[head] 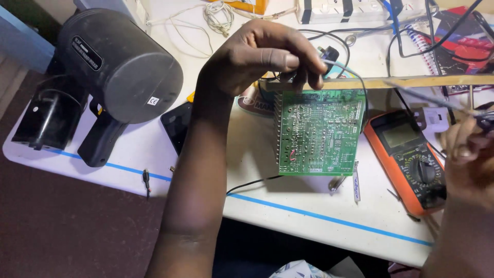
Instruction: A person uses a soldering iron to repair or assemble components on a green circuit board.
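White surface (288, 206) with a thin blue stripe along its near edge, crowded with gear under hard light. Left hand (262, 56) up over the middle, fingertips (290, 62) pinched shut on a fine grey wire (343, 68) that arcs down toward the green circuit board (319, 131). Board standing on edge, solder side showing, dense with silvery dots and pale traces, square in outline, its top edge against a long wooden strip (401, 82). Right hand (471, 154) at the right border, blurred, fingers curled around a thin dark rod-like tool (437, 100); grip clenched, though what kind of tool cannot be told. Just right of the board, an orange-cased multimeter (411, 164), flat on its back, grey screen and round black dial up. Far left, a bulky matte black cylinder (118, 67) on a dark handle, plastic, smooth. Beside it a black box-shaped part (49, 116). Dark phone (177, 126) lying flat, partly behind the forearm. Coiled white cable (218, 15) at the back, black leads looping over a red-covered spiral notebook (458, 44) top right.
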